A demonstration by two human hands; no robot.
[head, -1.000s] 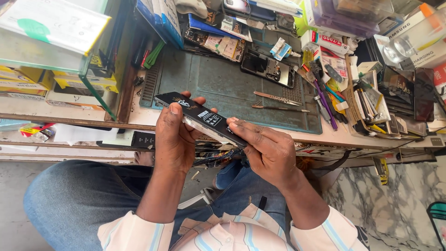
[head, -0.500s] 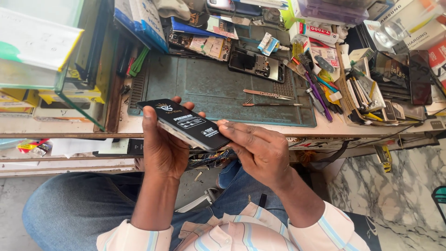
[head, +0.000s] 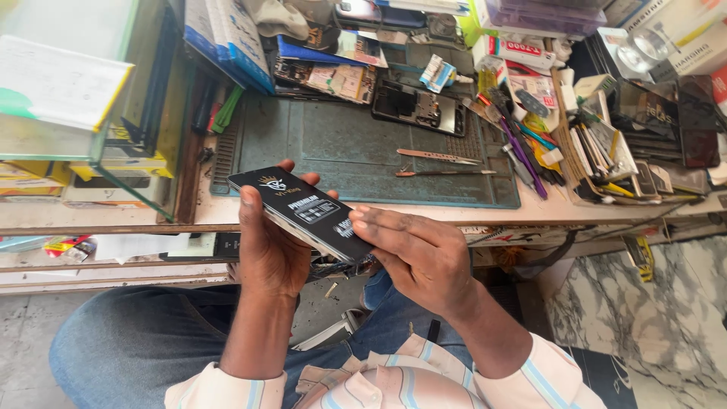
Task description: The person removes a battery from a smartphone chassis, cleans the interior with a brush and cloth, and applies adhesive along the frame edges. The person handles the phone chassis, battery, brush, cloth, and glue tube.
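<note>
Your right hand [head: 424,261] hides the black box's [head: 303,212] four-o'clock end; its left hand [head: 265,250] palm covers the underside.

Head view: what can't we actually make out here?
- Underside of the black box: faces away from the head camera, covered by the left hand.
- Box's near end: hidden under the right hand; its fingertips curl out of sight.
- Opened phone on the green mat: inner parts too small to tell.
- Parts pile at the right: overlapping, cluttered, cut off by the frame's edge.
- Tweezers: tips too thin to judge.
</note>
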